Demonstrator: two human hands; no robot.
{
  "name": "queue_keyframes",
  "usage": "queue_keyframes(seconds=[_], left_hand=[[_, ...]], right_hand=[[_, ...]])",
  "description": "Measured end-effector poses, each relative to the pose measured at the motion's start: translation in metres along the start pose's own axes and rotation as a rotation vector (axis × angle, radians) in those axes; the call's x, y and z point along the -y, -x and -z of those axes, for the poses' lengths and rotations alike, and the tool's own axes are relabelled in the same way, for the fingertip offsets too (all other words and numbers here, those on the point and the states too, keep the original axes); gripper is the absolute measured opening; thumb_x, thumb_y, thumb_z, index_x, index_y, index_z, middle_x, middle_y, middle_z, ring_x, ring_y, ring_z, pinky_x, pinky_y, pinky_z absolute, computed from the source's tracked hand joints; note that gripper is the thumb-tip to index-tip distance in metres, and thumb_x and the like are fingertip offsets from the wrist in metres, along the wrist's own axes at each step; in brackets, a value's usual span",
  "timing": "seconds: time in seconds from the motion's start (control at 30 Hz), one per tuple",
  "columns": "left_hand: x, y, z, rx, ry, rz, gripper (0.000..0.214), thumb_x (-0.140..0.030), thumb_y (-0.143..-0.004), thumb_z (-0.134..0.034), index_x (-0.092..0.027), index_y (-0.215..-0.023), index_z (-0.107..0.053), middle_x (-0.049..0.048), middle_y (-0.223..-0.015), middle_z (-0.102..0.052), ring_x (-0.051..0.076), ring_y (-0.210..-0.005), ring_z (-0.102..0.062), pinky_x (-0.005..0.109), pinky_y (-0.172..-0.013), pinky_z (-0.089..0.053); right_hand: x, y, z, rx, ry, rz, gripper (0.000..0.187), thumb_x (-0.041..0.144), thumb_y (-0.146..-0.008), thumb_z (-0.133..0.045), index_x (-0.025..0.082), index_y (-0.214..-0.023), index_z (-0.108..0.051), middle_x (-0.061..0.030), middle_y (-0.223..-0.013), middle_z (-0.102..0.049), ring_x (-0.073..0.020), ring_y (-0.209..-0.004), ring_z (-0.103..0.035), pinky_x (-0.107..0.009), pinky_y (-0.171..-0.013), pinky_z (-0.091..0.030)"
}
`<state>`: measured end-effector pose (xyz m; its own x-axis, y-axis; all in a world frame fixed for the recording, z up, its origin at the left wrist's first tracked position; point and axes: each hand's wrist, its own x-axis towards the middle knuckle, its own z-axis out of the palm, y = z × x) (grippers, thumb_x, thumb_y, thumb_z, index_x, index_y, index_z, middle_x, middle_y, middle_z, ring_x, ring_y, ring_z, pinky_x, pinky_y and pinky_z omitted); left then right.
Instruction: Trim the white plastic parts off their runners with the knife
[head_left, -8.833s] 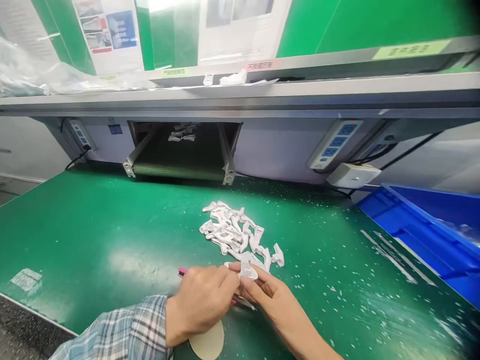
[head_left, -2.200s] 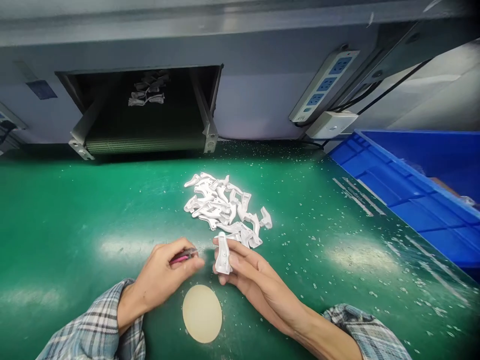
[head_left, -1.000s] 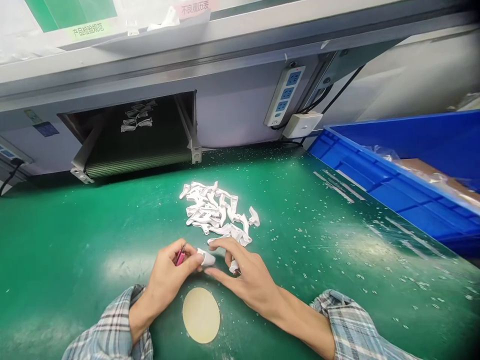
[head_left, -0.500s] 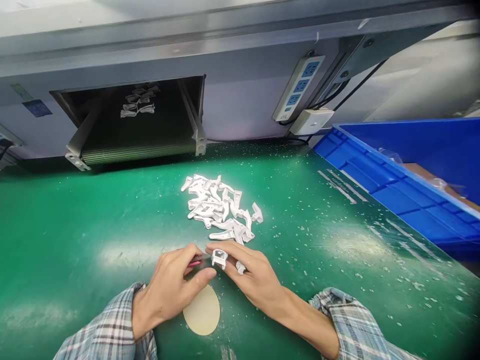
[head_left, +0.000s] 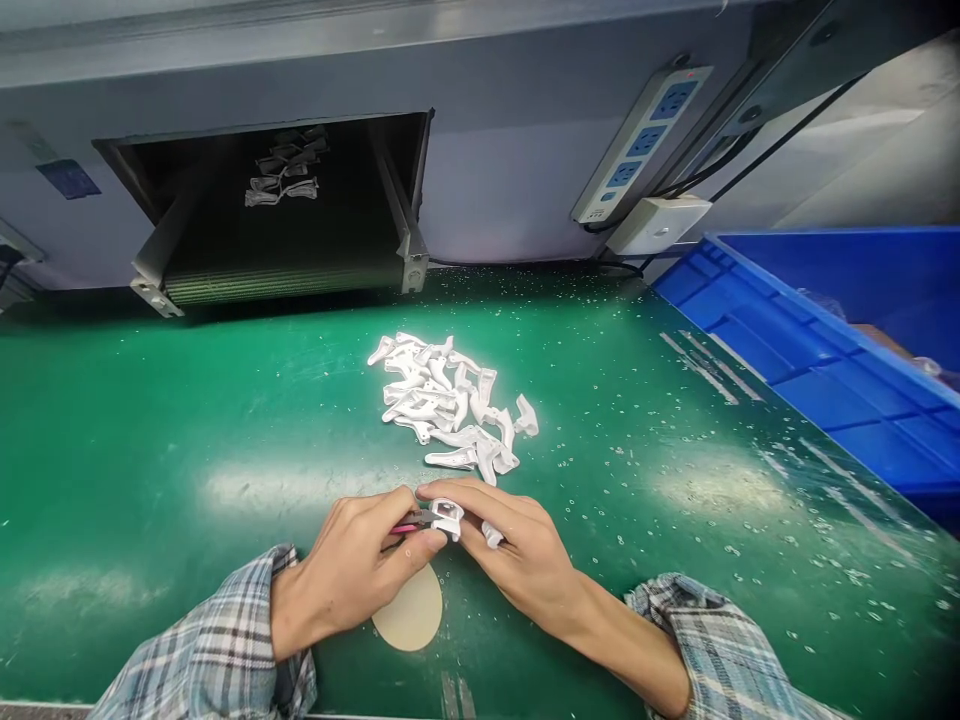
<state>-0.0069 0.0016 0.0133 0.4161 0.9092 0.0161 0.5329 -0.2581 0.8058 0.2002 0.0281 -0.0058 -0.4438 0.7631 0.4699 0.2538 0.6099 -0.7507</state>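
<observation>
A white moulded plastic part (head_left: 448, 518) is pinched in my right hand (head_left: 521, 545), and a small white end of it or a second bit (head_left: 492, 535) shows between the fingers. My left hand (head_left: 345, 565) grips small pink-handled nippers (head_left: 405, 528), whose metal tip touches the part. Both hands are close together above a round tan pad (head_left: 409, 610), which they partly hide. Just beyond my fingers lies a loose heap of similar white plastic parts (head_left: 442, 400) on the green mat (head_left: 150, 480).
White flecks of plastic trim are scattered over the green mat. A blue plastic bin (head_left: 817, 400) stands at the right. Behind the mat is a conveyor opening (head_left: 277, 280) carrying white parts (head_left: 281, 178), with a power strip (head_left: 641, 145) to its right.
My hands have drawn closer together, and the nippers now reach the white part. The part has turned in my right hand. The view has shifted slightly downward.
</observation>
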Motion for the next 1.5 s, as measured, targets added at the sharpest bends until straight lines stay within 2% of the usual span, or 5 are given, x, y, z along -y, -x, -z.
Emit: queue_keyframes(seconds=[0.4,0.53,0.8,1.13,1.5], left_hand=[[-0.005,0.0,0.002,0.089,0.033,0.0,0.035,-0.041,-0.104,-0.043,-0.022,-0.075,-0.047,-0.0043,-0.061,-0.043,0.013,-0.055,-0.038,0.028,-0.055,-0.027],[-0.001,0.002,0.001,-0.031,0.045,-0.037,0.032,-0.038,-0.102,-0.05,-0.021,-0.076,-0.051,-0.0038,-0.063,-0.05,0.012,-0.056,-0.043,0.025,-0.055,-0.031],[0.005,-0.001,0.006,-0.248,0.114,-0.022,0.013,-0.028,-0.1,-0.053,-0.022,-0.098,-0.065,-0.0011,-0.082,-0.069,0.01,-0.061,-0.056,0.02,-0.058,-0.042],[0.007,0.003,0.008,-0.301,-0.631,-0.19,0.033,-0.047,-0.103,-0.049,-0.019,-0.085,-0.057,0.0002,-0.07,-0.063,0.015,-0.061,-0.058,0.029,-0.054,-0.033],[0.003,0.002,0.007,-0.289,-0.803,-0.223,0.045,-0.047,-0.106,-0.04,-0.02,-0.073,-0.052,0.0001,-0.062,-0.056,0.015,-0.054,-0.05,0.032,-0.05,-0.021]], right_hand=[[0.003,0.004,-0.001,0.031,-0.009,-0.115,0.026,0.016,-0.098,-0.054,0.024,-0.114,-0.072,-0.0042,-0.1,-0.079,-0.0194,-0.088,-0.075,-0.03,-0.079,-0.06],[0.002,0.005,-0.002,0.063,-0.062,-0.152,0.027,0.018,-0.098,-0.056,0.025,-0.118,-0.072,-0.0049,-0.105,-0.078,-0.02,-0.092,-0.073,-0.031,-0.081,-0.057],[0.007,-0.003,-0.004,0.153,-0.56,-0.625,0.044,0.053,-0.087,-0.071,0.02,-0.116,-0.07,0.0023,-0.067,-0.058,-0.0115,-0.056,-0.046,-0.023,-0.049,-0.036],[0.014,-0.013,0.006,0.145,-0.66,-0.743,0.042,0.059,-0.089,-0.066,0.019,-0.098,-0.057,0.0048,-0.063,-0.054,-0.0081,-0.05,-0.036,-0.022,-0.044,-0.024],[0.014,-0.011,0.006,0.179,-0.58,-0.718,0.041,0.06,-0.09,-0.064,0.02,-0.096,-0.055,0.005,-0.062,-0.055,-0.0103,-0.053,-0.04,-0.025,-0.051,-0.031]])
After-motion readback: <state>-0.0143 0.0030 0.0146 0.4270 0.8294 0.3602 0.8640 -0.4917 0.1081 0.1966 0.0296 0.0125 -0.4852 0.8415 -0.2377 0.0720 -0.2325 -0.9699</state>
